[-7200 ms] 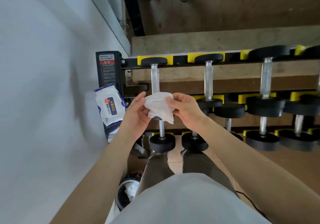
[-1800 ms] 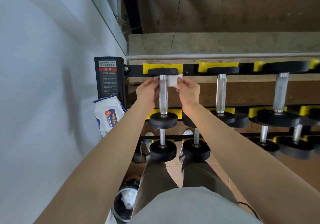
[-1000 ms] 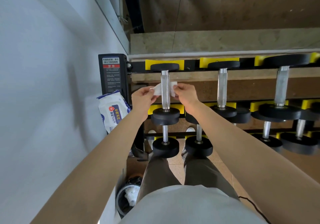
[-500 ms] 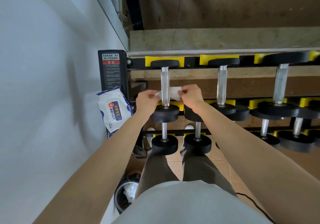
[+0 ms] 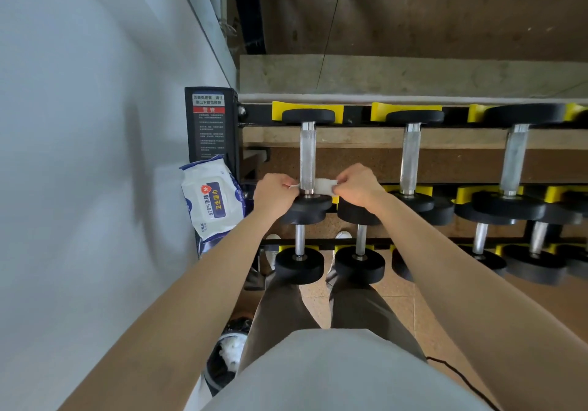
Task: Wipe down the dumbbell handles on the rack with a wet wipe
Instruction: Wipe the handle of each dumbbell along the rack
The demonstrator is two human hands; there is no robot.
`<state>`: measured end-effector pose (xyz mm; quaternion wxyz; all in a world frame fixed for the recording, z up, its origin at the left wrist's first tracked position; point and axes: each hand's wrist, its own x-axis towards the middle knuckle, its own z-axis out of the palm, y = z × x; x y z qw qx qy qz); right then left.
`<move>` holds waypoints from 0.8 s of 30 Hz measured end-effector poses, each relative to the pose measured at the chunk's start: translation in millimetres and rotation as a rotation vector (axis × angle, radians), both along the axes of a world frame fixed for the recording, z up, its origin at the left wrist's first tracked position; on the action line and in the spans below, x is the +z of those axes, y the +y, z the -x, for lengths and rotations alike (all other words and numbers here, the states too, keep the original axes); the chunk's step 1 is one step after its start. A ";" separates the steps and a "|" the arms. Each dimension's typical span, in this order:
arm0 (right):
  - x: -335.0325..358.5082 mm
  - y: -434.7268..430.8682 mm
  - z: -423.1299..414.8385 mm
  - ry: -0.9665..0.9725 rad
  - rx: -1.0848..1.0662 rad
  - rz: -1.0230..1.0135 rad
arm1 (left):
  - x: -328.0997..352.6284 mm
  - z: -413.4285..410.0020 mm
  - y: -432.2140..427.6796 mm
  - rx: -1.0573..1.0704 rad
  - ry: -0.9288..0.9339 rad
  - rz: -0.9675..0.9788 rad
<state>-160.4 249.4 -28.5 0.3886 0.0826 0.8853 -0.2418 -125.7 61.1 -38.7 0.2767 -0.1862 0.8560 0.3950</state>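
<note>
**Wipe looped under the first handle, near end**

Wipe (image 5: 324, 186) runs behind the knurled steel handle (image 5: 307, 159) of the leftmost top-row dumbbell, at its near end, just above the near black head (image 5: 307, 208). I see my left hand (image 5: 276, 191) pinching the wipe's left tail, fingers closed on it, and my right hand (image 5: 359, 185) clenched on the right tail, so the strip is stretched across the bar between the two fists. Both hands sit right against the near head; the length of handle above them up to the far head (image 5: 308, 116) is bare.

To the left, room is tight: the black rack upright with its warning label (image 5: 208, 124) stands close, and the wet-wipe pack (image 5: 211, 200) leans beside it against the white wall (image 5: 79, 156). To the right, the neighbouring dumbbell handle (image 5: 409, 159) stands apart from my right knuckles with a clear gap of brown board between. Below my wrists, the lower tier's heads (image 5: 299, 265) jut toward me. A bin (image 5: 224, 359) with crumpled white material sits by my left leg.
</note>
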 end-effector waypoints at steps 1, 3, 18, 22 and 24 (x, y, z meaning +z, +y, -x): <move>2.6 -0.5 0.3 0.002 0.004 0.002 | -0.6 -0.7 0.7 -0.003 0.005 -0.002; 4.9 -10.5 -2.0 0.010 0.034 0.022 | 0.1 -2.6 -3.0 0.020 0.005 -0.024; 39.1 6.8 -35.8 0.209 -0.397 0.320 | 9.2 -9.5 0.8 0.180 0.155 -0.133; 66.1 47.6 -52.6 0.175 -0.586 0.614 | 30.1 -6.7 35.5 0.177 0.373 -0.224; 66.9 69.0 -55.2 0.107 -0.728 0.845 | 43.3 -0.7 60.6 0.133 0.283 -0.439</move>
